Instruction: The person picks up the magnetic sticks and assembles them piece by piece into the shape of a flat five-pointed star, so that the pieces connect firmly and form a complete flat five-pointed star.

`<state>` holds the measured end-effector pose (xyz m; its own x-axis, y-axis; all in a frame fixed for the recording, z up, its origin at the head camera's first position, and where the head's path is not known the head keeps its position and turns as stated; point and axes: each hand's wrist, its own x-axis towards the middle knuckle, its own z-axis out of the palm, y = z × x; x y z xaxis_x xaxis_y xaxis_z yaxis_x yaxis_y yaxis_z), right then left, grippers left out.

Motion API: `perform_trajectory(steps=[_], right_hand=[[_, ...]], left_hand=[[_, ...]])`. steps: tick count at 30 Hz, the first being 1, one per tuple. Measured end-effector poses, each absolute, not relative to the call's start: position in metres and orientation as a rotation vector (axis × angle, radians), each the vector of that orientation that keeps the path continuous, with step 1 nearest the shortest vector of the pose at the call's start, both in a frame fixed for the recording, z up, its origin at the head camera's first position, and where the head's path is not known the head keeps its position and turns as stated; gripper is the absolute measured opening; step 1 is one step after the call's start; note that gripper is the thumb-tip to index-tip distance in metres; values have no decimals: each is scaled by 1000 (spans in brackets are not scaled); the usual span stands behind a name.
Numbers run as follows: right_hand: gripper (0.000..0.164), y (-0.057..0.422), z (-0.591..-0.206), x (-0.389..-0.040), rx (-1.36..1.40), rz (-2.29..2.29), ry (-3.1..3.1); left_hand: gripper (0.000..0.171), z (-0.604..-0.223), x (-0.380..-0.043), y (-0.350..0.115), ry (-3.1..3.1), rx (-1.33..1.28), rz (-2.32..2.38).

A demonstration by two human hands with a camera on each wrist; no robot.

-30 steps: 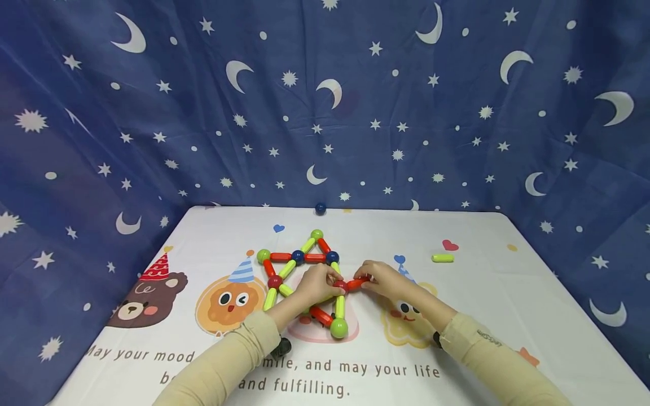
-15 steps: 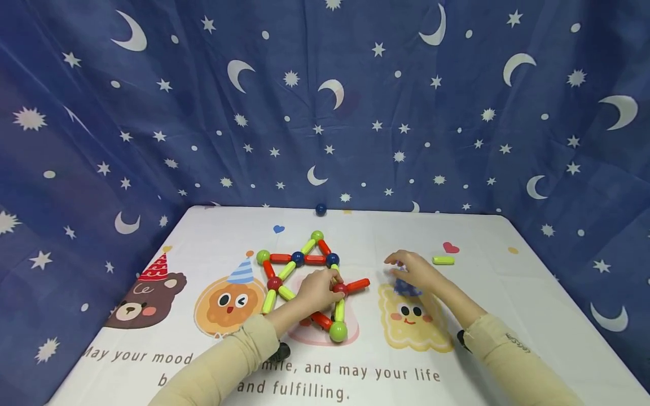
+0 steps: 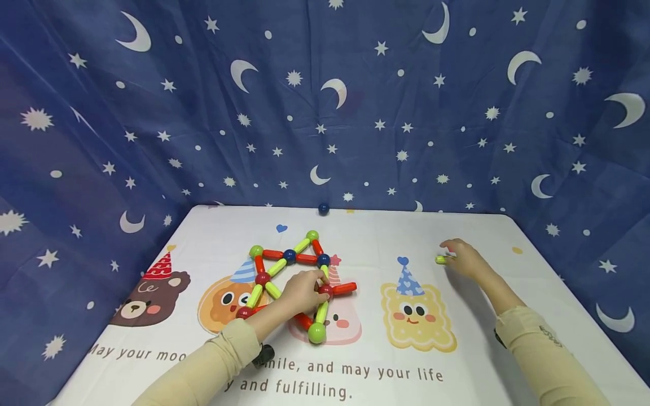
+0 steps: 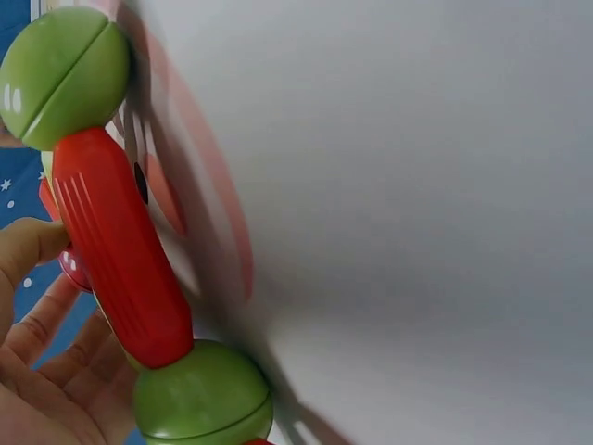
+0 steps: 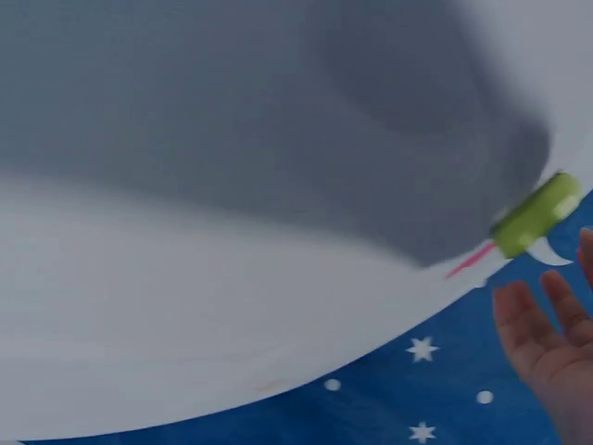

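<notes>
My left hand (image 3: 303,294) pinches a red ball (image 3: 325,291) at the right side of a star-like frame of magnetic rods and balls. From that ball a red rod (image 3: 345,288) sticks out to the right with a free end. In the left wrist view, another red rod (image 4: 125,250) joins two green balls, and thumb and fingers show behind it. My right hand (image 3: 466,260) is at a loose yellow-green rod (image 3: 440,259) at the back right, partly covering it. In the right wrist view its fingers (image 5: 523,324) are spread beside that rod, apart from it.
A loose dark blue ball (image 3: 323,209) lies at the table's back edge, near the starry blue curtain (image 3: 355,101). The white tablecloth (image 3: 386,237) carries printed cartoon figures and lettering.
My right hand has let go of the red rod and moved right to the loose yellow-green rod. My left hand keeps its pinch, and the rod frame has shifted slightly left.
</notes>
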<state>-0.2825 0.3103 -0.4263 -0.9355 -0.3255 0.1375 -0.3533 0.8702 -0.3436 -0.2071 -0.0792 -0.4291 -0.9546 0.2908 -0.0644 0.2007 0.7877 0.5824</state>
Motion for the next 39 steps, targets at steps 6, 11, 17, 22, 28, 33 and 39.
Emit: perform_trajectory(steps=[6, 11, 17, 22, 28, 33, 39], right_hand=[[36, 321, -436, -282, 495, 509, -3035], [26, 321, -444, -283, 498, 491, -3028], [12, 315, -450, -283, 519, 469, -2960], [15, 295, -449, -283, 528, 497, -2953], [18, 252, -447, -286, 602, 610, -2959], [19, 219, -445, -287, 680, 707, -2950], [19, 188, -443, -290, 755, 811, -2953]], left_hand=[[22, -430, -207, -82, 2849, 415, 884], [23, -435, -208, -83, 2847, 415, 927], [24, -437, -207, -83, 2847, 426, 950], [24, -436, -207, -83, 2849, 444, 944], [24, -436, -207, -85, 2865, 429, 917], [22, -432, -206, -81, 2885, 428, 883], [19, -433, -207, -81, 2923, 471, 826]])
